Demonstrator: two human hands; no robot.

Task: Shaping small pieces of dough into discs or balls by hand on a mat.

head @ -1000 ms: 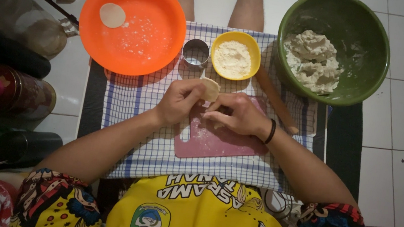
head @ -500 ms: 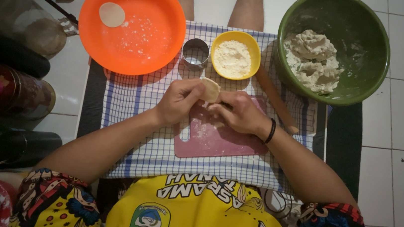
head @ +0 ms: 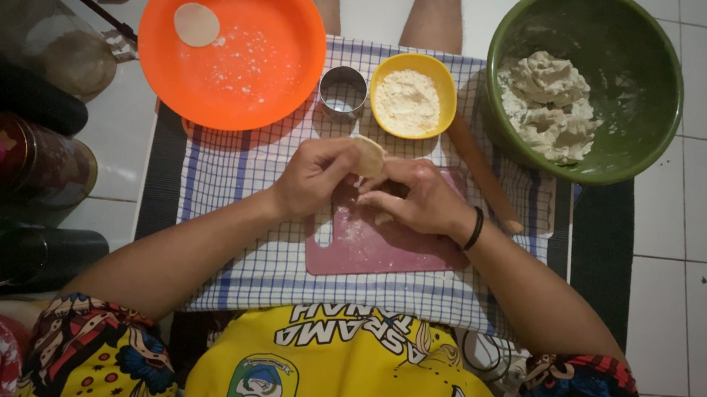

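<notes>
Head view: both hands, left hand (head: 312, 177) and right hand (head: 419, 198), pinch a folded dough piece (head: 369, 156) (long axis pointing away from body) above the pink board (head: 366, 248).

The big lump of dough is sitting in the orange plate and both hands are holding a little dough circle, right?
Not quite. The head view shows the big lump of pale dough in the round green bowl, not the round orange plastic plate. The rest holds: the left hand and right hand hold a small round dough disc.
</notes>
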